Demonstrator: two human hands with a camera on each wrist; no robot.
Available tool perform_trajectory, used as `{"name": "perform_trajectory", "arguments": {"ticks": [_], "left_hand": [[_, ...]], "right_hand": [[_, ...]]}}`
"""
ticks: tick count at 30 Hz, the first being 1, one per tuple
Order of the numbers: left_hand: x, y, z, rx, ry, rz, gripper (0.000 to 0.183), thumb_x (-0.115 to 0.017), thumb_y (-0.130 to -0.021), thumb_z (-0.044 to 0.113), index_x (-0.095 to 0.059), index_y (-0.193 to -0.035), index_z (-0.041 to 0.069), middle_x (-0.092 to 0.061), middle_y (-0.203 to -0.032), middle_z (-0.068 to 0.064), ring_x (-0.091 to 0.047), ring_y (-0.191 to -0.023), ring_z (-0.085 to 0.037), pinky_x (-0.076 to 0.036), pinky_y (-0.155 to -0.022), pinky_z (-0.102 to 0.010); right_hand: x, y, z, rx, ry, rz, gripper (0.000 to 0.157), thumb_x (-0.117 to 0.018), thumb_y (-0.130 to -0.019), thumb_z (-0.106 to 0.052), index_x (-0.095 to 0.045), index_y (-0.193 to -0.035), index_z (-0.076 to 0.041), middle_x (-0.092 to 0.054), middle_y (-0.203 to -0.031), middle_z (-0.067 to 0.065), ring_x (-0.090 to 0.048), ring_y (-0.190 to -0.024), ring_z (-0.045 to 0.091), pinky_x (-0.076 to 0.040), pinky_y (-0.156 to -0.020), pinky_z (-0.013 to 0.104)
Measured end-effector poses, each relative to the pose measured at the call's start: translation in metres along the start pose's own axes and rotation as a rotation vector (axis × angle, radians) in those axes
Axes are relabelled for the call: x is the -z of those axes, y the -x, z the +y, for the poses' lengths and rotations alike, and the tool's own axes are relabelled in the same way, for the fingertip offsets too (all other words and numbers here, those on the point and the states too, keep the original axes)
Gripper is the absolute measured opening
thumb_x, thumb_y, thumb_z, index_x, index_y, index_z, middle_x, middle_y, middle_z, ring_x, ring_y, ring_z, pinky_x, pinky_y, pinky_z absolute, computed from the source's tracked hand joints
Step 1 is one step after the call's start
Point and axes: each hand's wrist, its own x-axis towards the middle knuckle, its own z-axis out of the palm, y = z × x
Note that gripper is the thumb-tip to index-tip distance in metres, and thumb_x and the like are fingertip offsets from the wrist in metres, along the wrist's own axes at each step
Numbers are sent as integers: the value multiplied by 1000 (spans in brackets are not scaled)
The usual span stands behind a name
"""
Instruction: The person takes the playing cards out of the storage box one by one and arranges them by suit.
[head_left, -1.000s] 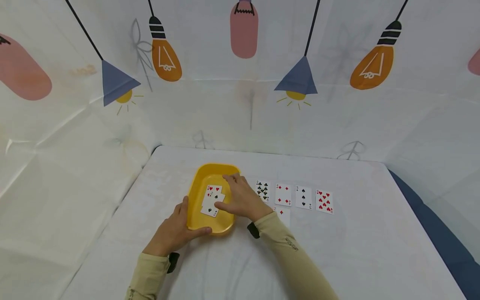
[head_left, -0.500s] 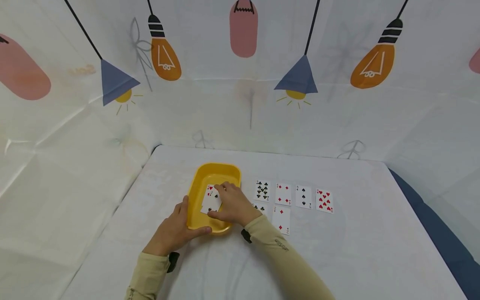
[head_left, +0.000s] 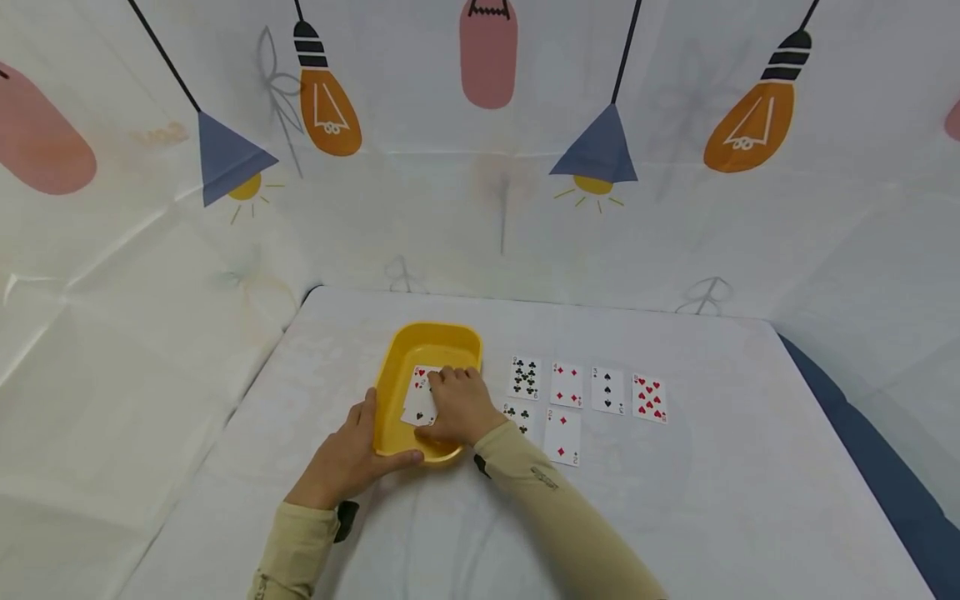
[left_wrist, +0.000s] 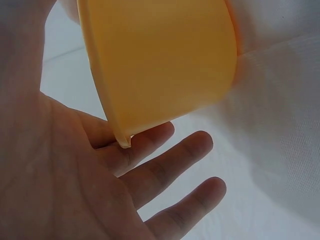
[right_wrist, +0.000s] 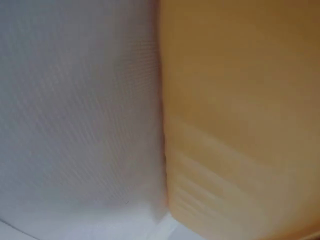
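Observation:
My left hand (head_left: pixel 348 458) steadies the yellow plastic tray (head_left: pixel 431 335) at its near left corner, thumb along the near rim. In the left wrist view, the tray's rim lies in that hand's palm (left_wrist: pixel 65 175), with several fingers (left_wrist: pixel 185 200) extended and spread beside the wall. Inside the tray lie overlapping playing cards (head_left: pixel 416 408), a heart card and a spade card showing. My right hand (head_left: pixel 461 410) reaches over the right rim, fingers bent down onto the cards' right side. I cannot tell whether it pinches one. The right wrist view has only tray wall (right_wrist: pixel 240 100) and cloth.
To the tray's right, face-up cards form two rows: nine of clubs (head_left: pixel 524 377), four of diamonds (head_left: pixel 567 385), three of spades (head_left: pixel 607 390) and a heart card (head_left: pixel 649 398) behind, a club card (head_left: pixel 519 417) and two of diamonds (head_left: pixel 562 436) in front. White cloth (head_left: pixel 712 500) covers the table.
My right hand has come down onto the cards, its fingers bending more, then shifted slightly right. Its arm has swung left, uncovering the front-row cards. My left hand stays at the tray.

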Motion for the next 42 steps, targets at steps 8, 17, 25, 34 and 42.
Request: {"name": "perform_trajectory", "arguments": {"ticks": [8,17,25,34,42], "left_hand": [[1,-1,0,-2,-4,3,130,-69,-80,74,-7,-158,-8,-35,-152,-33,-61,-109,-45,-49,-95,-59],[0,-1,0,-6,-3,10,130,-70,-79,74,-8,-158,-9,-36,-152,-33,-61,-108,-46,-49,-95,-59],[0,-1,0,-4,0,5,131,-69,-78,76,-7,-159,-7,-35,-153,-32,-61,-110,-45,-48,-96,-59],[-1,-1,-2,-11,-4,6,131,-69,-79,76,-7,-159,-8,-35,-151,-34,-62,-107,-44,-50,-93,-58],[-2,-2,-3,-13,-3,6,131,-69,-79,76,-7,-159,-8,-36,-151,-34,-63,-103,-40,-51,-91,-57]], "right_hand": [[-1,-4,-2,6,84,13,92,-65,-79,-78,-54,-139,-9,-62,-128,10,-60,-112,27,-44,-97,43],[-1,-5,-3,8,76,-4,84,-65,-82,-72,-57,-136,-9,-63,-129,8,-59,-116,26,-44,-98,43],[-5,-8,-2,14,99,7,82,-65,-82,-73,-58,-135,-11,-63,-127,7,-60,-113,25,-45,-95,43],[-1,-8,-2,23,81,-6,83,-67,-81,-72,-59,-136,-10,-61,-129,9,-59,-115,26,-45,-98,45],[0,-12,-1,30,62,-25,83,-68,-81,-71,-60,-135,-10,-61,-129,9,-58,-116,26,-45,-102,45]]}}
